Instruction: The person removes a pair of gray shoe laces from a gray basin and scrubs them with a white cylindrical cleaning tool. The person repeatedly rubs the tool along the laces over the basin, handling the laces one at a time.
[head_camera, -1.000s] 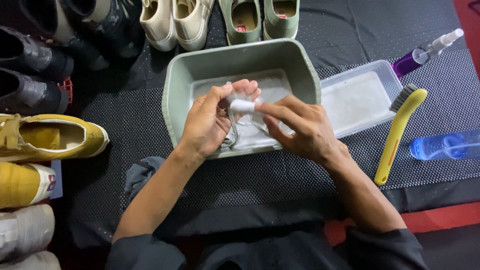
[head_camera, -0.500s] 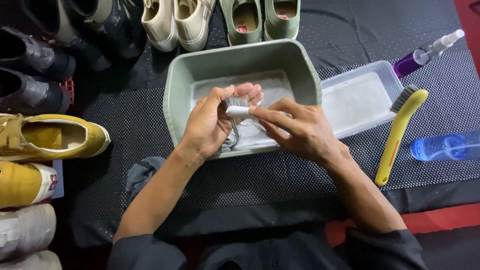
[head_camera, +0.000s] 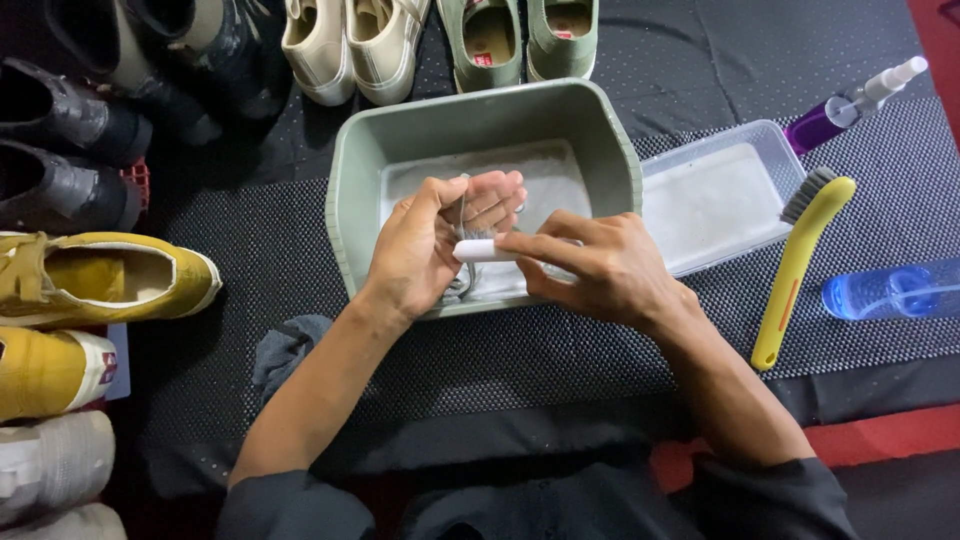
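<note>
While both hands meet over the green tub (head_camera: 350, 200) near the frame's middle, the right hand (head_camera: 600, 270) pinches a small white brush (head_camera: 485, 250) — the left hand (head_camera: 425, 245) cups a grey shoelace (head_camera: 462, 215), its fingers (head_camera: 495, 195) curled.

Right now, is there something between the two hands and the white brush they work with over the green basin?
Nothing visible: the right hand grips the small white brush, pressed against gray laces in the left hand above the green basin.
</note>
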